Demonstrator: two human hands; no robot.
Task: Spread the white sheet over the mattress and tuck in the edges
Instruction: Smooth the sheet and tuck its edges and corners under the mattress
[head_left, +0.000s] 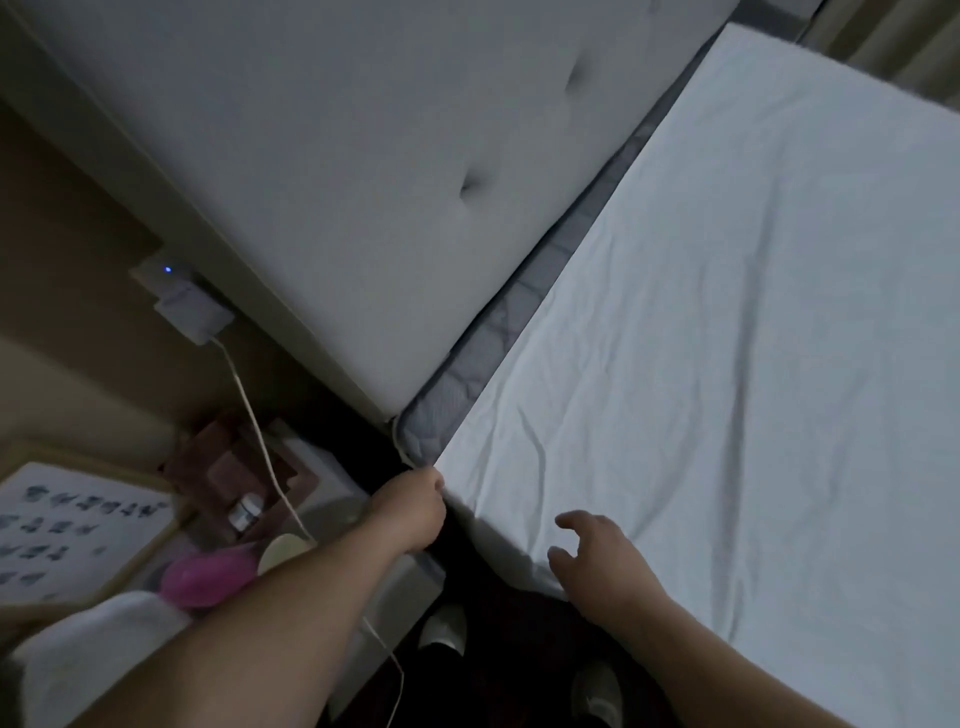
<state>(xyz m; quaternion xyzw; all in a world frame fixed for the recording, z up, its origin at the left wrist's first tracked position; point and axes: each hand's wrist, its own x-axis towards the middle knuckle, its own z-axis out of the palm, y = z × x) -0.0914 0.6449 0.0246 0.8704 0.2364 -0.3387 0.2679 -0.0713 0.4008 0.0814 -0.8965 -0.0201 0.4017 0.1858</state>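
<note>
The wrinkled white cotton sheet (701, 364) lies over the grey quilted mattress (467, 364), stopping short of the head end. The left hand (410, 512) pinches its corner; the right hand (597, 558) hovers spread at the side edge. Best pull the corner toward the padded pale headboard (337, 156), then tuck down. The gap beside the cluttered bedside table (322, 488) is narrow.

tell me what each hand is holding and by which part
The left hand grips the white sheet at its corner. The right hand hovers open, holding nothing.
</note>
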